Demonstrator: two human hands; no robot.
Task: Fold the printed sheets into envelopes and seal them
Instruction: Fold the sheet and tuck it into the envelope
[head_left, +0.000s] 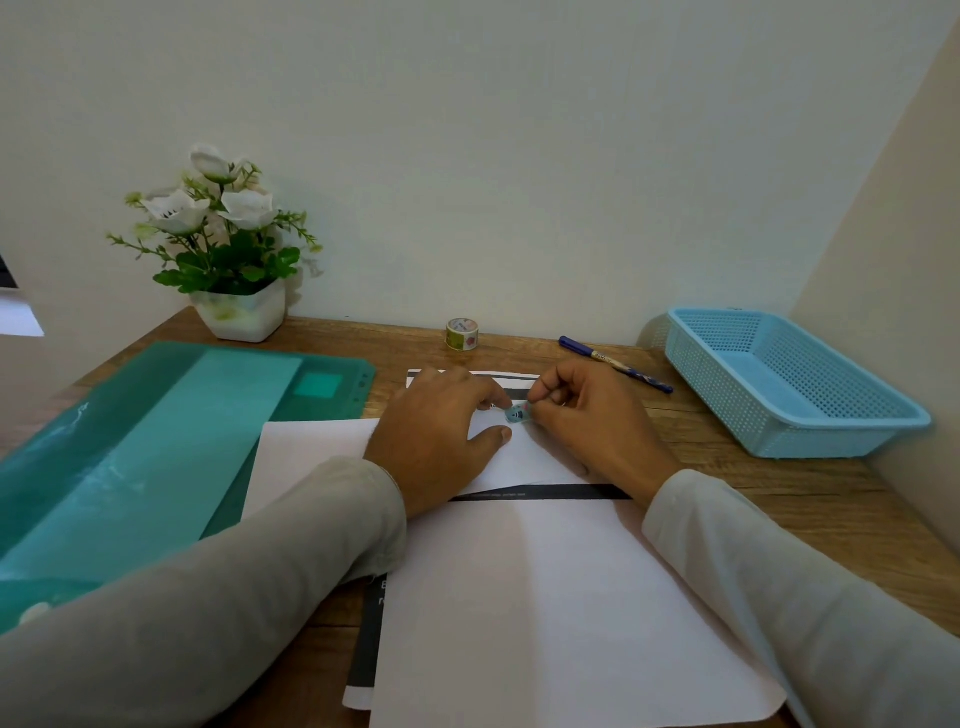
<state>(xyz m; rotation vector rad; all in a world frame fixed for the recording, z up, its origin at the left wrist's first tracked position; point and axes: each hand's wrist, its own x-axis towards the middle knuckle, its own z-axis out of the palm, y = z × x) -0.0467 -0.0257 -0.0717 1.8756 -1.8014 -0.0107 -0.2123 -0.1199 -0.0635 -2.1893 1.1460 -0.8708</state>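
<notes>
A folded white envelope with dark printed bands (524, 457) lies on the desk in front of me. My left hand (441, 441) presses flat on it, thumb and forefinger near its flap. My right hand (582, 415) pinches a small blue patterned sticker (518, 414) at the flap, right beside my left fingertips. Under the envelope lie more white printed sheets (561, 613), reaching to the near edge. A roll of patterned tape (462, 334) stands at the back by the wall.
A teal plastic folder (156, 441) covers the desk's left side. A potted white flower plant (228, 249) stands at the back left. A blue pen (615, 364) lies behind my right hand, and a light blue mesh basket (779, 379) sits at the right by the wall.
</notes>
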